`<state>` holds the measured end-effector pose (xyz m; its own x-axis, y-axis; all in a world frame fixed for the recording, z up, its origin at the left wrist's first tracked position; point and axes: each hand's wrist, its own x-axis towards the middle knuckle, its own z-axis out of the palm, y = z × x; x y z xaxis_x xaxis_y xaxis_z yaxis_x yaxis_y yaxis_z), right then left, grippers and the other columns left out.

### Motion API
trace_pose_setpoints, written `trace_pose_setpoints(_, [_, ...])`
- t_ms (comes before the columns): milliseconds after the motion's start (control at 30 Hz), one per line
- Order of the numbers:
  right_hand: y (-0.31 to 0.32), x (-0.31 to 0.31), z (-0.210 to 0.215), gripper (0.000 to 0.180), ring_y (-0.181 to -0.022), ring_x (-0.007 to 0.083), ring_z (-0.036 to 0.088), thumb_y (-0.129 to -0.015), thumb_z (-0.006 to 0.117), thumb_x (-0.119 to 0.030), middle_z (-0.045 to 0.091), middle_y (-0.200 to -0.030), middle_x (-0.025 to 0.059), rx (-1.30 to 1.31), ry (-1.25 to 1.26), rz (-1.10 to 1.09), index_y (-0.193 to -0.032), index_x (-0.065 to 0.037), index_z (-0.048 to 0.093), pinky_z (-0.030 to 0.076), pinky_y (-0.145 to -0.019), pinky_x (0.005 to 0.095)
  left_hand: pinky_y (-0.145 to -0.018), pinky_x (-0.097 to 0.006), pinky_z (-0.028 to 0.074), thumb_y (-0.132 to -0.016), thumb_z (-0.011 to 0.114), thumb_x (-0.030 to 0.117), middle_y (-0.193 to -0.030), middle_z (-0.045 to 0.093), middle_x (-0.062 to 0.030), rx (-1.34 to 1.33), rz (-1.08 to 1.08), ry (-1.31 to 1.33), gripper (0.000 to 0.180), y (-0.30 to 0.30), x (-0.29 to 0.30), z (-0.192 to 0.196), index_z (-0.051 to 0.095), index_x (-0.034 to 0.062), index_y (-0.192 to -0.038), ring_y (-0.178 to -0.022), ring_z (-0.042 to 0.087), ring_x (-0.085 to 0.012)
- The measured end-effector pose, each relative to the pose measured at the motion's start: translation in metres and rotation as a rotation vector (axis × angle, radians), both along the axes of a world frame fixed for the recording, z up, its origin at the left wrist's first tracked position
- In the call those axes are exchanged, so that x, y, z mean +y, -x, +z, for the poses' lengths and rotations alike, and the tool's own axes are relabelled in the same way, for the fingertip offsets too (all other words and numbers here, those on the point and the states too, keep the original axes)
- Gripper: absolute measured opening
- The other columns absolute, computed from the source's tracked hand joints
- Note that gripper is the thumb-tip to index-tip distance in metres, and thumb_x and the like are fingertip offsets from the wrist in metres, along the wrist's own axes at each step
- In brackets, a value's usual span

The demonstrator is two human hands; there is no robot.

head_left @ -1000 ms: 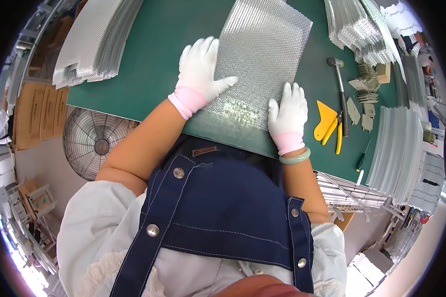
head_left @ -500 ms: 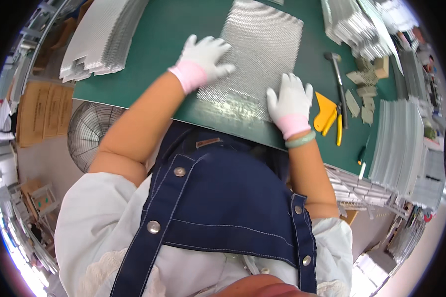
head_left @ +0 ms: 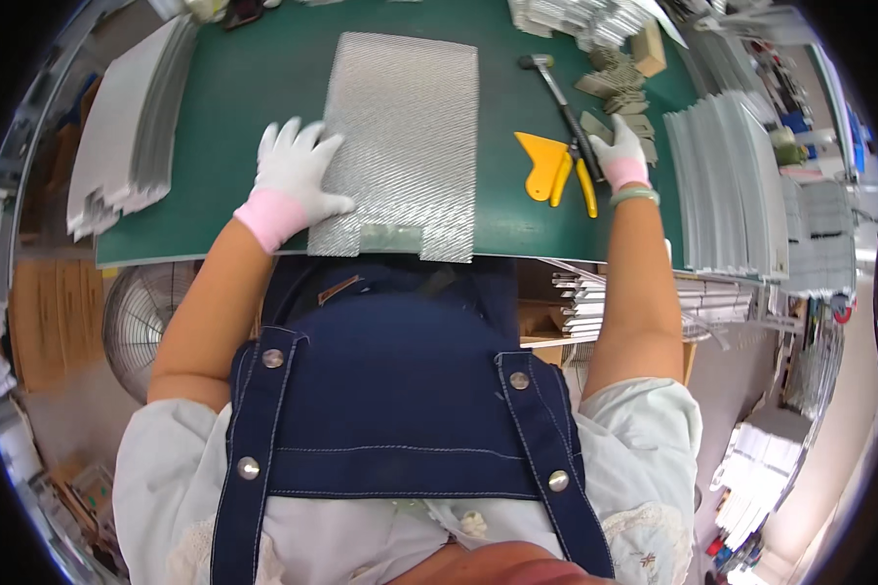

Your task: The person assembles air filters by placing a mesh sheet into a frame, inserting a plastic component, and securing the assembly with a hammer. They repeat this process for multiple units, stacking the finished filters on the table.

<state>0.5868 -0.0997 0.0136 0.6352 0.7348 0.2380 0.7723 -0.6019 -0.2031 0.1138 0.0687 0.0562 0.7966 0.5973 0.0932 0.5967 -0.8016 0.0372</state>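
Observation:
A silvery, rectangular mesh-textured sheet (head_left: pixel 405 136) with a notch in its near edge lies flat at the front of the green table. My left hand (head_left: pixel 298 175), in a white glove with a pink cuff, rests at the sheet's left side. Its fingers are spread, the thumb and fingertips at the sheet's edge. My gloved right hand (head_left: pixel 621 156) is out to the right, at several small flat grey-green pieces (head_left: pixel 637 125). Thumb and forefinger stand apart there; the other fingers are partly hidden. Just left of it lies a hammer (head_left: pixel 559 93) beside yellow-handled pliers (head_left: pixel 585 180).
A flat yellow tool (head_left: pixel 539 164) lies by the pliers. Stacked pale sheets stand at the left (head_left: pixel 132 122) and right (head_left: pixel 727 185). A small wooden block (head_left: pixel 648 49) sits at the back right. Below the table's left side is a fan (head_left: pixel 146 317).
My right hand has left the sheet's right edge and moved right to the small pieces. The sheet now lies straighter and closer to the table's front edge. The view has shifted right.

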Motion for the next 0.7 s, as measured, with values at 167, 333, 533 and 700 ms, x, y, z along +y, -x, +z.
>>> trace_pose_setpoints(167, [-0.054,-0.001,0.013,0.077,-0.114,0.0389,0.063,-0.075,0.075,-0.057,0.067,-0.118,0.0253,0.195,0.51,-0.192,-0.12,0.005,0.064,0.05,-0.095,0.0429,-0.099,-0.045,0.044,-0.072,0.08,0.032,-0.115,0.059,-0.0156,-0.495,-0.028,0.047,0.057,0.032,-0.063,0.023,0.061,0.005,-0.119,-0.109,0.058,-0.0329])
trace_pose_setpoints(333, [0.017,-0.022,0.045,0.037,-0.091,0.0208,0.066,-0.085,0.064,-0.017,0.07,-0.101,0.0118,0.245,-0.318,-0.009,-0.117,0.002,0.062,0.051,-0.085,0.0341,-0.078,-0.029,0.051,-0.092,0.061,0.05,-0.11,0.066,-0.0148,-0.345,0.506,1.201,0.058,0.09,-0.093,-0.007,0.062,-0.0039,-0.116,-0.086,0.062,-0.0158])
trace_pose_setpoints(533, [0.315,-0.064,0.053,0.044,-0.089,0.0313,0.067,-0.079,0.066,-0.002,0.067,-0.099,0.0151,0.467,-0.179,0.781,-0.121,-0.003,0.056,0.053,-0.083,0.0379,-0.057,-0.019,0.042,-0.094,0.058,0.056,-0.118,0.065,-0.0196,-0.641,0.538,1.615,0.071,0.065,-0.086,-0.046,0.055,-0.0052,-0.13,-0.069,0.047,-0.0067])
trace_pose_setpoints(700, [0.344,-0.076,0.007,0.032,-0.082,0.0099,0.063,-0.088,0.071,-0.013,0.068,-0.09,0.0029,1.454,0.012,0.473,-0.114,0.003,0.062,0.052,-0.078,0.0263,-0.051,-0.018,0.039,-0.093,0.064,0.051,-0.117,0.064,-0.0213,-0.823,0.576,1.786,0.067,0.06,-0.088,-0.06,0.056,-0.0051,-0.128,-0.063,0.043,-0.005])
